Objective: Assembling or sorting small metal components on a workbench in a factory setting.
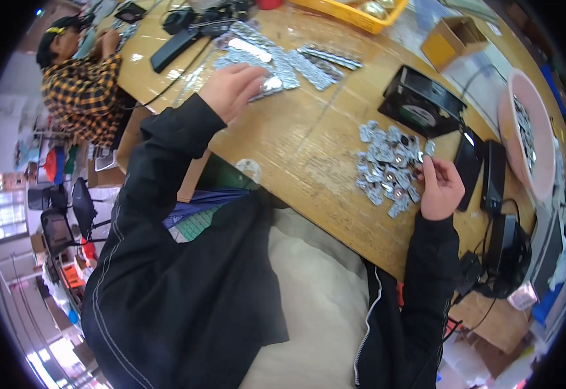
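My left hand (234, 91) is over the near edge of rows of small silver pieces (286, 70) laid out in flat strips. Its fingers are bent and close together at the edge of the rows, and whatever they hold is hidden. Over on the right, my right hand (443, 189) has thumb and forefinger pinched on a small silver piece at the edge of a loose heap of silver pieces (387, 165). Just beyond the heap stands a black box-shaped device (421, 100) with a round face on its near side.
A pink basin (549, 136) of silver pieces stands at the right, by black power adapters (494, 175) and cables. Farther back are a cardboard box (453, 42) and a yellow tray (354, 18). A person in a checked shirt (82, 97) works at far left.
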Demonstrator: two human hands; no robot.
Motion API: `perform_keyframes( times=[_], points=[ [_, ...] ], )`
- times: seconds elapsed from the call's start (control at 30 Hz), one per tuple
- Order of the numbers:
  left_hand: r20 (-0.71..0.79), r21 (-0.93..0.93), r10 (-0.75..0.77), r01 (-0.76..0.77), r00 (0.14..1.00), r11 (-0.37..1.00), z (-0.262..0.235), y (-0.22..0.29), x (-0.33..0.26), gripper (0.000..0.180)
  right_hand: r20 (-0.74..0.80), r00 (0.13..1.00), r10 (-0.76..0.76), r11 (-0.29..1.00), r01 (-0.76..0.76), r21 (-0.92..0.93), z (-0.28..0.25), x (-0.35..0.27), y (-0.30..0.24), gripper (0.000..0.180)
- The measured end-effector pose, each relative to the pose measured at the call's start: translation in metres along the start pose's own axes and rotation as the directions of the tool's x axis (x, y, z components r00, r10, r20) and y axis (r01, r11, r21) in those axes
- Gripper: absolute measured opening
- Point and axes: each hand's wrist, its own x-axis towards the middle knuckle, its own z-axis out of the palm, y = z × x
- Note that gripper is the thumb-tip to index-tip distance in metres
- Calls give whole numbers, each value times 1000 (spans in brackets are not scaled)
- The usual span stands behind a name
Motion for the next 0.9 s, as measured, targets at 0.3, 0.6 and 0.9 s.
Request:
perform_keyframes(
  times=[0.3, 0.6, 0.9],
  points=[
    [-179, -93, 404, -424, 897, 901, 97, 130, 68, 33, 223, 952, 212, 971, -231, 62, 1, -7, -18, 12],
    [-298, -20, 501, -530, 813, 848, 138, 123, 70, 40, 147, 954, 261, 912, -293, 287, -9, 0, -17, 22],
    [-292, -93, 577, -623, 763, 777, 139, 117, 70, 49, 229, 942, 245, 955, -275, 114, -10, -4, -14, 22]
  ],
)
